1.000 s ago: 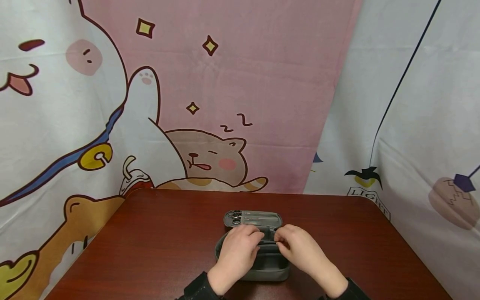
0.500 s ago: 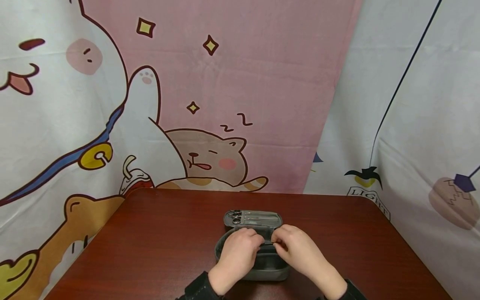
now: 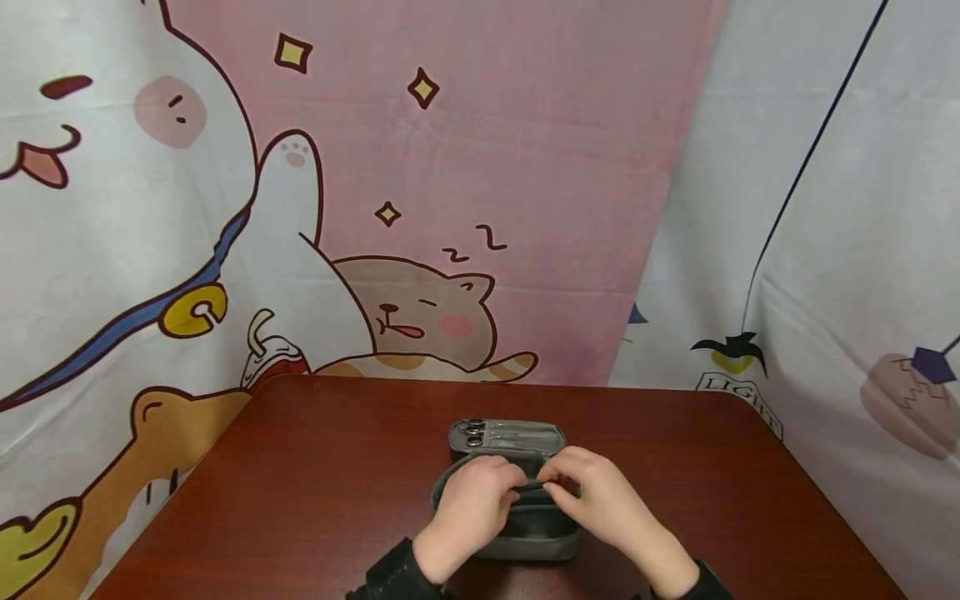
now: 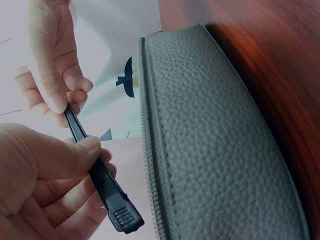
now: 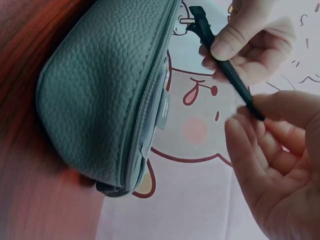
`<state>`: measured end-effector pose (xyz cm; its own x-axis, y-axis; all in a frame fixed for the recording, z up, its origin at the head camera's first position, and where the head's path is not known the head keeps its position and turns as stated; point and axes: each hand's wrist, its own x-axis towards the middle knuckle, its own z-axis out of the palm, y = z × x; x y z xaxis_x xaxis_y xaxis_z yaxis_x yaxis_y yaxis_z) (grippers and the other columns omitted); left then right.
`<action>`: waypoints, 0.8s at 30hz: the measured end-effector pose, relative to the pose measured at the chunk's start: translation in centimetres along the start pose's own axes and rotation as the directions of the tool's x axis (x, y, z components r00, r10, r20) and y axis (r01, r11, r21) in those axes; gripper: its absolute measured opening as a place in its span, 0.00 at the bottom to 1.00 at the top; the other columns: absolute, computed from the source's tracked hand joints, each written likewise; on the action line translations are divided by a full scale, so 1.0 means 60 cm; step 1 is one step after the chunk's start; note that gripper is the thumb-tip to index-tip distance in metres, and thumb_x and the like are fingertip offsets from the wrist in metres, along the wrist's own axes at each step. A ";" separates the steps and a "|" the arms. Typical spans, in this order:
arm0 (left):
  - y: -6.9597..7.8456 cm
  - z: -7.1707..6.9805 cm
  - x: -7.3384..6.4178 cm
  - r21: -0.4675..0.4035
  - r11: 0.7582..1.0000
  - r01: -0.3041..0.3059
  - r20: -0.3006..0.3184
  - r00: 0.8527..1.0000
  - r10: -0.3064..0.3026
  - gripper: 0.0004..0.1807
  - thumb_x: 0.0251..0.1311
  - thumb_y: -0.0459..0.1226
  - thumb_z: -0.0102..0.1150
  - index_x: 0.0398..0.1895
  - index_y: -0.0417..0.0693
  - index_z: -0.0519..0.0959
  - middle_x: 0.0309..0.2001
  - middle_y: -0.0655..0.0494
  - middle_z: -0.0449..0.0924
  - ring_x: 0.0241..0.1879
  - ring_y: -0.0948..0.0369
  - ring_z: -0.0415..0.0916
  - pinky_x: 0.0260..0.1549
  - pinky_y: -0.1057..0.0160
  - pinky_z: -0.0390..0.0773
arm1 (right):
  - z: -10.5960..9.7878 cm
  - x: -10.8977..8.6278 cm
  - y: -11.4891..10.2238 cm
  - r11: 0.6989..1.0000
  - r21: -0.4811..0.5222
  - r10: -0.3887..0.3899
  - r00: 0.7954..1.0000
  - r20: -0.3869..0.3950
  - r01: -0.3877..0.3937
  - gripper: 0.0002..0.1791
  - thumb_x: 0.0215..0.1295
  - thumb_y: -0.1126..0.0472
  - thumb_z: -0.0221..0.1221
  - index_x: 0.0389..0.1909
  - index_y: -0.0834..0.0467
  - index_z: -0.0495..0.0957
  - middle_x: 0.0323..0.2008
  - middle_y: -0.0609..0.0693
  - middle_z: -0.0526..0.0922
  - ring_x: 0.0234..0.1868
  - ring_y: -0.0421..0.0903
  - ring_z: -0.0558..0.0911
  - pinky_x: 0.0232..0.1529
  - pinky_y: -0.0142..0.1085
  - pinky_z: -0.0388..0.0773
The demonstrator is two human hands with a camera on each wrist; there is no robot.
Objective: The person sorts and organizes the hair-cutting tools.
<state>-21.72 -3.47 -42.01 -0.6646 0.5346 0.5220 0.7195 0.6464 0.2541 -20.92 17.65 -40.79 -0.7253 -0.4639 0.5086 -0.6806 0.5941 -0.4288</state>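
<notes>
A slim black hair clip (image 4: 104, 182) with a ribbed end is held above an unzipped grey-green pouch (image 3: 536, 548). My left hand (image 3: 472, 504) pinches the clip around its middle between thumb and fingers, as the left wrist view shows. At its narrow tip, my right hand (image 3: 611, 504) pinches it with thumb and fingertips. In the right wrist view the ribbed end of the clip (image 5: 231, 75) points away from the right hand and a short lever stands out there. Both hands hide part of the pouch's inside.
The pouch's lid (image 3: 517, 435) is folded back, with small metal tools, ringed handles among them, in its left part. A brown table (image 3: 322, 483) lies beneath. Behind it hangs a cartoon-printed cloth (image 3: 570, 208).
My right hand has shifted slightly left, closer to the left hand, over the pouch. The left hand has barely moved, and the pouch stays in place.
</notes>
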 end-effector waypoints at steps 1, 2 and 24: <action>-0.001 -0.001 0.001 -0.008 1.000 0.000 -0.004 1.000 0.000 0.11 0.51 0.30 0.74 0.35 0.52 0.86 0.32 0.62 0.81 0.34 0.66 0.79 0.35 0.70 0.77 | -0.001 -0.001 0.002 1.000 0.017 -0.018 1.000 -0.016 0.019 0.13 0.57 0.70 0.69 0.38 0.49 0.83 0.37 0.38 0.79 0.32 0.35 0.76 0.31 0.33 0.77; -0.002 -0.001 0.002 -0.019 1.000 -0.002 -0.011 1.000 0.002 0.10 0.51 0.30 0.73 0.35 0.53 0.86 0.33 0.62 0.81 0.35 0.66 0.79 0.36 0.70 0.78 | -0.001 -0.002 0.005 0.999 0.036 -0.035 0.999 -0.030 0.036 0.14 0.57 0.69 0.69 0.40 0.49 0.83 0.38 0.38 0.80 0.33 0.35 0.77 0.32 0.34 0.78; -0.058 -0.013 0.008 -0.199 0.973 0.115 -0.096 0.986 -0.136 0.11 0.54 0.28 0.70 0.39 0.49 0.86 0.37 0.57 0.85 0.38 0.61 0.82 0.37 0.64 0.80 | -0.016 -0.030 0.062 0.970 -0.003 0.243 0.964 0.110 -0.244 0.31 0.65 0.52 0.65 0.64 0.63 0.70 0.57 0.58 0.76 0.56 0.57 0.78 0.50 0.53 0.76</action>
<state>-24.41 -5.88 -42.02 -0.7336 0.3871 0.5586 0.6643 0.5819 0.4692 -22.04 21.30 -42.60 -0.8758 -0.3752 0.3036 -0.4826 0.6912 -0.5379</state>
